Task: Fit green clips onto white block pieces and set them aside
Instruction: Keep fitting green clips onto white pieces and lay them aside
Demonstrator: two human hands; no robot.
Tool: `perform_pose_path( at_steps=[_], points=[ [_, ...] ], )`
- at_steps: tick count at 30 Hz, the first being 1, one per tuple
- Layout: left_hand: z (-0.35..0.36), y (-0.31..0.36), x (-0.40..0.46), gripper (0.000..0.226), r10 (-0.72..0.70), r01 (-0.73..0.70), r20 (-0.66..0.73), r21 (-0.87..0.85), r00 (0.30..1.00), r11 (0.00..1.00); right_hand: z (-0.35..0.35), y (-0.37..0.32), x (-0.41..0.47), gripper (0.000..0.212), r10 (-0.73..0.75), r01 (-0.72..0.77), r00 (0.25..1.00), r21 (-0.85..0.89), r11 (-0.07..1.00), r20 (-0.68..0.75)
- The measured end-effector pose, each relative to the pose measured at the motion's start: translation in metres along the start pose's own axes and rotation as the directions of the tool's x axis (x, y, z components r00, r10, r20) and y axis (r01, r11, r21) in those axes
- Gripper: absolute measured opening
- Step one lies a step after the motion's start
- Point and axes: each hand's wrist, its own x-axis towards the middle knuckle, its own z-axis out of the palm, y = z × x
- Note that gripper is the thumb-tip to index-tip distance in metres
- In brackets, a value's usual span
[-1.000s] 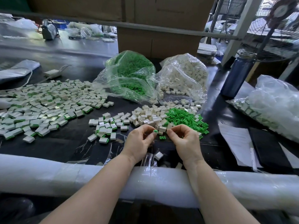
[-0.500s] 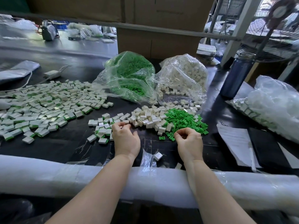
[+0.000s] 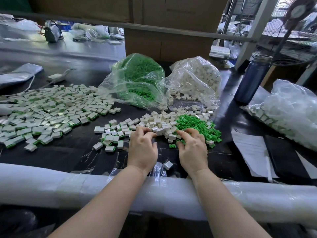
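A heap of loose white blocks (image 3: 159, 122) lies mid-table, with a pile of green clips (image 3: 197, 124) against its right side. My left hand (image 3: 142, 146) reaches into the near edge of the white heap, bent fingertips touching blocks and the thumb held apart. Over the near edge of the clips, my right hand (image 3: 192, 146) spreads its fingers and touches them. Neither hand plainly holds a piece. Finished white-and-green pieces sit in a small group (image 3: 111, 134) left of my hands and in a wide spread (image 3: 42, 114) further left.
A clear bag of green clips (image 3: 137, 78) and one of white blocks (image 3: 197, 78) stand behind the heaps. A blue bottle (image 3: 252, 79), another plastic bag (image 3: 291, 114) and papers (image 3: 248, 148) are on the right. A foam-wrapped bar (image 3: 51, 184) lines the near edge; one lone block (image 3: 168, 164) lies by it.
The hands were together working a piece, then my left hand went left to the small finished group. Now it is back at the white heap, and my right hand has opened over the clips.
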Motion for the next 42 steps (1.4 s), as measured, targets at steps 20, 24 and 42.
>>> perform_pose_path(
  at_steps=[20, 24, 42],
  points=[
    [-0.0033, 0.0029, 0.0009, 0.009, 0.042, -0.01, 0.089, -0.332, 0.995, 0.943, -0.0036, -0.0053, -0.0057, 0.021, -0.074, 0.06, 0.996, 0.239, 0.969, 0.047],
    [-0.003, 0.0015, 0.0027, 0.008, -0.042, 0.086, 0.117, -0.396, 0.992, 0.914, -0.0018, -0.0006, -0.0032, 0.018, -0.04, 0.036, 0.998, 0.067, 0.997, 0.045],
    [-0.0045, 0.0013, 0.0029, 0.009, -0.069, 0.145, 0.175, -0.471, 0.982, 0.87, 0.0015, -0.002, -0.0045, 0.004, -0.096, 0.098, 0.994, -0.046, 0.994, 0.048]
  ],
)
